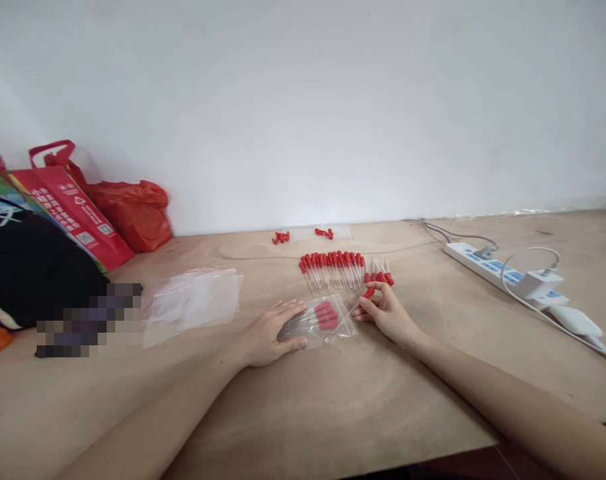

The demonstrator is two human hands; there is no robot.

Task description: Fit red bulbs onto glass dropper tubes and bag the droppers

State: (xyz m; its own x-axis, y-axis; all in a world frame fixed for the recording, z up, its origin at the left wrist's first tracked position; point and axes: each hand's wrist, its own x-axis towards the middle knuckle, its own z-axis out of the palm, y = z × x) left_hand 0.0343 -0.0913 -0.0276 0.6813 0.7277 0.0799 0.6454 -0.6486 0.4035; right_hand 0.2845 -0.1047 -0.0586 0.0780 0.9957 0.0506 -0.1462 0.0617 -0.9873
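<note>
My left hand [270,335] lies with fingers stretched over the left end of a clear zip bag [343,332] on the table. Inside that bag are several droppers with red bulbs [327,315], their bulbs toward the bag's right end. By the bag's opening, my right hand [391,317] pinches one dropper [368,293] near its red bulb, the clear stem pointing down-left to the bag. Just beyond the bag, a row of red-bulbed droppers [333,261] lies side by side. A smaller group of droppers [380,277], bulbs toward me, lies behind my right hand.
Flat clear zip bags [195,303] are stacked at left. Loose red bulbs [281,237] and another clear bag [303,233] lie near the wall. At right stand a power strip [483,262] with cables and a white charger [537,285]. Red bags [133,213] and a black bag [37,267] occupy the far left.
</note>
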